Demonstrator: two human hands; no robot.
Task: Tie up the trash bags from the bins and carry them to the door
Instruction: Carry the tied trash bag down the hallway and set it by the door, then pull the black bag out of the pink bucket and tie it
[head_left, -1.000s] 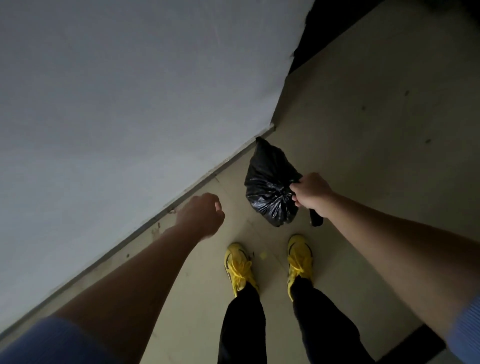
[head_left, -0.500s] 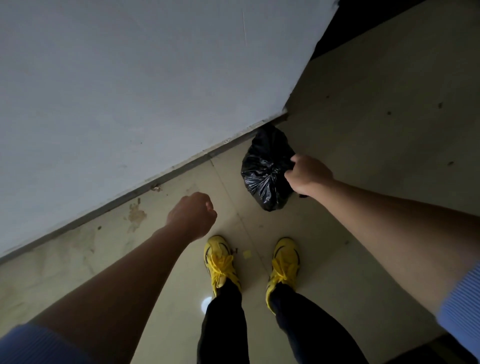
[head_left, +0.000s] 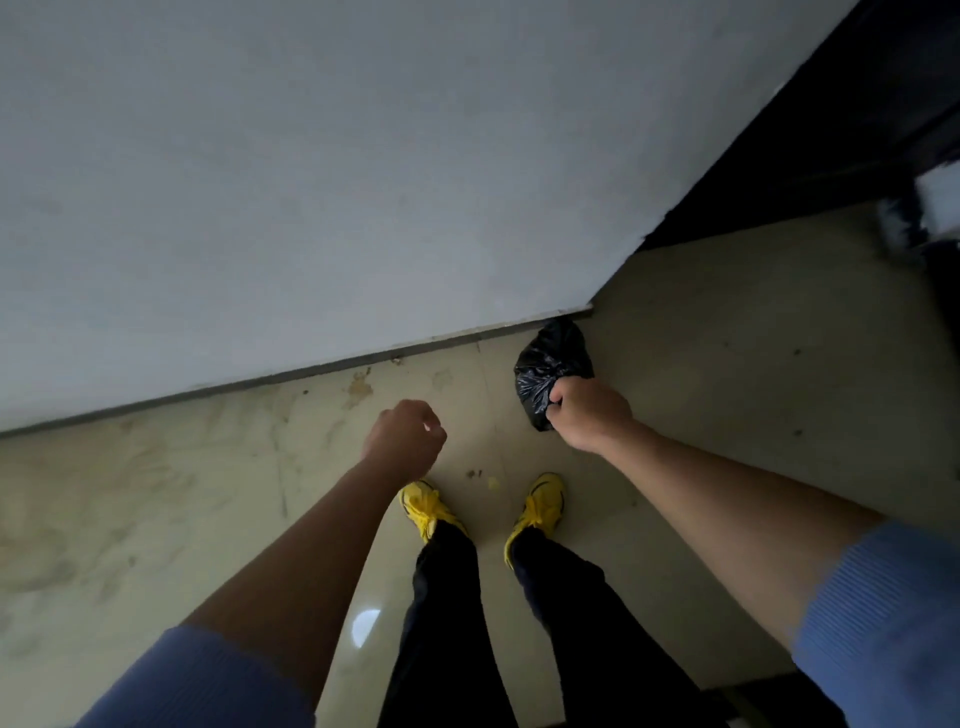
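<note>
Your right hand (head_left: 589, 413) is clenched around the gathered neck of a small black trash bag (head_left: 550, 369). The bag sits just beside the bottom outer corner of the wall (head_left: 363, 171), on your side of it; whether it hangs free or touches the floor (head_left: 182, 483) cannot be told from this angle. Your fist covers the top of the bag, so any knot there is hidden. The lower edge of the bag is partly masked by your knuckles.

Your left hand (head_left: 405, 441) is curled into a loose fist nearer you than the wall's base, well to the left of the bag and apart from it. Nothing can be seen inside that fist; the palm faces away from the camera.

Your yellow shoes (head_left: 431, 506) stand on the floor nearer you than the bag, and a small pale scrap (head_left: 493, 483) lies between them. Stains mark the floor along the foot of the wall. Past the wall's corner, to the right, lies a dark area (head_left: 831, 130) whose contents are too dim to make out; a pale blurred shape (head_left: 940, 202) is cut off at the frame edge there. Both blue sleeves (head_left: 878, 623) are cut off at the bottom of the view.
</note>
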